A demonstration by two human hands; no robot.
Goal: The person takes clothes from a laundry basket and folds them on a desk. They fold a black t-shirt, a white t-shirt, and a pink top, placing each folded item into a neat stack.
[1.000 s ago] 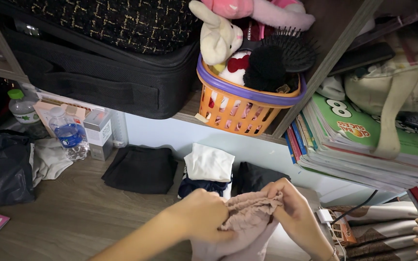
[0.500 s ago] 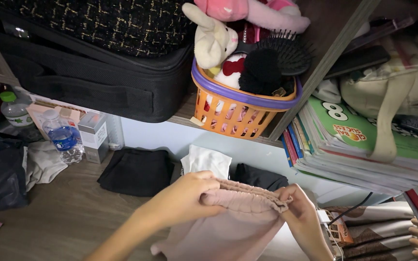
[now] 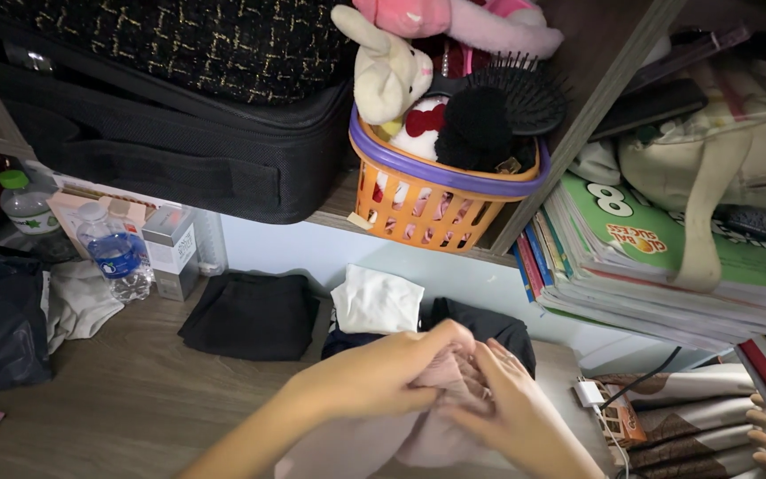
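From the head camera, both hands meet low in the middle of the picture over the wooden floor. The left hand reaches in from the lower left, fingers curled and clamped over the top of a soft, pale pink knitted garment. The right hand comes from the lower right, its fingertips pressed into the same bunched cloth, touching the left hand. The garment hangs down below the hands, just in front of a folded white cloth and a folded black cloth.

Half a second ago the hands were apart, stretching the garment's upper edge out flat between them; now they have come together and the cloth is gathered into a bunch. The orange plastic basket with a purple rim on the shelf above has not shifted.
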